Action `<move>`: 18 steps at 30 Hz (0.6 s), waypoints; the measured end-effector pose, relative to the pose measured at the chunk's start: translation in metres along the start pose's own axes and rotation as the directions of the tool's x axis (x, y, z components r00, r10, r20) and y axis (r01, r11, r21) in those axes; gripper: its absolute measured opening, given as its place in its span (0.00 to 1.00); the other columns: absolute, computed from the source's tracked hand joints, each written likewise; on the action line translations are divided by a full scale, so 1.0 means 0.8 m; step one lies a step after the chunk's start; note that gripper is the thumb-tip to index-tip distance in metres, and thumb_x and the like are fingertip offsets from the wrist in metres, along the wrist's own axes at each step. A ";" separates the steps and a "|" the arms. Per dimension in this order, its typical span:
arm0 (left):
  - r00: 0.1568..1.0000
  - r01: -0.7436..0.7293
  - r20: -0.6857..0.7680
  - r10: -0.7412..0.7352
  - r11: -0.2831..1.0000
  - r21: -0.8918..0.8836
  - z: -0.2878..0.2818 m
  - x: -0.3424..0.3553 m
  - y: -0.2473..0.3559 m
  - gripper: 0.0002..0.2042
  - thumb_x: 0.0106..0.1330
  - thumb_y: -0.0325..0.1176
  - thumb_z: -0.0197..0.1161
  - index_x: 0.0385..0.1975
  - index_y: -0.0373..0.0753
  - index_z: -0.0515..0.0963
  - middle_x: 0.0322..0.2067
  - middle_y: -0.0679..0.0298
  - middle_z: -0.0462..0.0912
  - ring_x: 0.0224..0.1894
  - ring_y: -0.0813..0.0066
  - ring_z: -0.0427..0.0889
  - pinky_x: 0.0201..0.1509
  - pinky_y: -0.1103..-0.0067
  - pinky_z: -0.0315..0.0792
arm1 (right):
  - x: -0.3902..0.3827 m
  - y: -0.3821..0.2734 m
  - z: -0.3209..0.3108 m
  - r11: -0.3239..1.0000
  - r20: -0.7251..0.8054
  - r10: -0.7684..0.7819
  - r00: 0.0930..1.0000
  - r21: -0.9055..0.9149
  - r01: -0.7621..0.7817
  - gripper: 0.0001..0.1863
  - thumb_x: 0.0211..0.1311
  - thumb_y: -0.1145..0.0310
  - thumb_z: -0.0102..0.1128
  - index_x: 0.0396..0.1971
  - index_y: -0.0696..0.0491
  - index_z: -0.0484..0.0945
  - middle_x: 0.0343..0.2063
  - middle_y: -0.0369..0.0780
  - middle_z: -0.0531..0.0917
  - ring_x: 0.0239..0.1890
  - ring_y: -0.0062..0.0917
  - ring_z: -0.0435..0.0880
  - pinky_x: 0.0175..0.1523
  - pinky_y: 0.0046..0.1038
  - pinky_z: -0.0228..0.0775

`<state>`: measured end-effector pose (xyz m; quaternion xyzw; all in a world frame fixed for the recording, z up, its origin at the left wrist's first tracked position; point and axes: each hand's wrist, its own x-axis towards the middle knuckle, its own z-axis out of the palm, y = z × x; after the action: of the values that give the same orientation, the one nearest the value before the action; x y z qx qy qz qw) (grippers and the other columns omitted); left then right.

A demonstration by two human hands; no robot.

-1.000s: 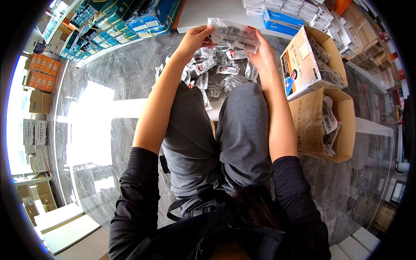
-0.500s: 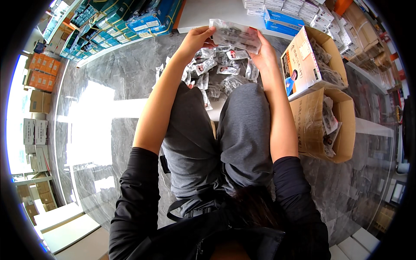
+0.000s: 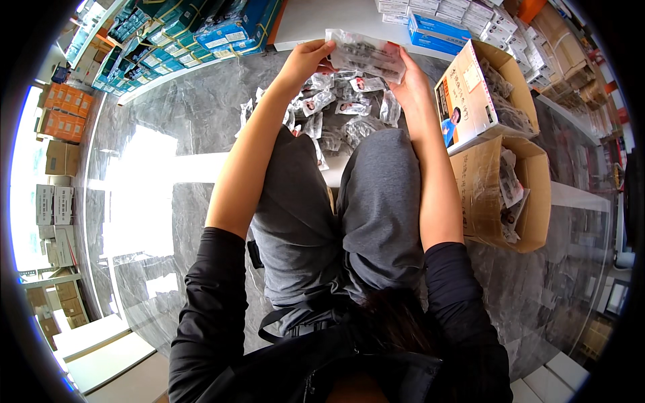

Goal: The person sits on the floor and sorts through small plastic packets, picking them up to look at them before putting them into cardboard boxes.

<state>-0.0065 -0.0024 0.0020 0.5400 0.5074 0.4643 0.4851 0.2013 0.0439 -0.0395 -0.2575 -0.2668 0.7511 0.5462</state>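
A clear plastic bag (image 3: pixel 366 54) with dark small parts inside is stretched between my two hands, above the pile on the floor. My left hand (image 3: pixel 308 59) pinches its left end, and my right hand (image 3: pixel 410 80) grips the right end, where a bit of red shows. What exactly the dark parts are I cannot make out. Below the bag, a heap of similar clear plastic packets (image 3: pixel 336 104), some with white and red labels, lies in front of my knees. My forearms cover some of the heap's sides.
To the right stand two open cardboard boxes, a printed one (image 3: pixel 467 101) and a plain brown one (image 3: pixel 480 191), both holding plastic packets. Stacked teal and blue boxes (image 3: pixel 232 30) are at the back left. A blue box (image 3: pixel 440 33) and white cartons sit at the back right.
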 end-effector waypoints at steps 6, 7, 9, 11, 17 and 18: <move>0.999 0.009 -0.042 -0.014 0.992 -0.124 0.003 0.003 -0.003 0.16 0.63 0.39 0.50 0.39 0.30 0.73 0.28 0.61 0.77 0.29 0.75 0.78 0.35 0.83 0.74 | -0.011 -0.005 0.010 0.999 0.012 -0.040 0.999 -0.037 0.040 0.14 0.60 0.61 0.46 0.38 0.56 0.72 0.34 0.40 0.78 0.36 0.28 0.77 0.44 0.29 0.67; 0.998 0.026 -0.045 -0.033 0.989 -0.146 0.003 0.003 -0.001 0.16 0.63 0.39 0.50 0.39 0.30 0.72 0.28 0.61 0.77 0.29 0.74 0.78 0.36 0.83 0.74 | -0.014 -0.006 0.016 0.997 0.020 -0.054 0.998 -0.056 0.055 0.15 0.60 0.61 0.45 0.39 0.56 0.72 0.35 0.40 0.78 0.37 0.28 0.77 0.44 0.29 0.67; 0.999 0.030 -0.032 -0.039 0.973 -0.231 0.003 0.001 0.001 0.16 0.63 0.38 0.49 0.41 0.30 0.71 0.29 0.60 0.77 0.30 0.73 0.78 0.37 0.81 0.74 | -0.014 -0.005 0.021 0.987 0.027 -0.139 0.990 -0.075 0.140 0.15 0.60 0.61 0.44 0.39 0.56 0.71 0.35 0.40 0.78 0.36 0.28 0.77 0.43 0.29 0.67; 0.999 0.028 -0.019 -0.034 0.959 -0.284 0.004 0.000 0.003 0.16 0.63 0.38 0.49 0.42 0.30 0.70 0.30 0.59 0.77 0.30 0.72 0.78 0.37 0.80 0.75 | -0.012 -0.002 0.023 0.978 0.005 -0.196 0.981 -0.073 0.196 0.16 0.61 0.61 0.43 0.40 0.56 0.71 0.35 0.41 0.78 0.36 0.28 0.77 0.43 0.30 0.67; 0.999 0.030 -0.009 -0.033 0.963 -0.269 0.006 -0.001 0.005 0.16 0.63 0.38 0.48 0.42 0.30 0.70 0.32 0.58 0.77 0.31 0.71 0.78 0.39 0.79 0.75 | -0.012 -0.002 0.020 0.988 0.026 -0.146 0.989 -0.047 0.148 0.15 0.61 0.61 0.43 0.39 0.57 0.71 0.36 0.41 0.78 0.36 0.28 0.77 0.41 0.29 0.67; 0.999 0.035 -0.009 -0.039 0.963 -0.266 0.005 -0.001 0.005 0.16 0.63 0.38 0.48 0.42 0.30 0.70 0.32 0.58 0.77 0.31 0.71 0.78 0.39 0.79 0.74 | -0.011 -0.001 0.020 0.989 0.014 -0.144 0.989 -0.042 0.145 0.15 0.61 0.61 0.43 0.39 0.57 0.71 0.35 0.41 0.78 0.36 0.28 0.77 0.41 0.29 0.67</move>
<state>-0.0018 -0.0031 0.0054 0.4572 0.4537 0.5229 0.5582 0.1937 0.0342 -0.0265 -0.2451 -0.3038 0.7050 0.5921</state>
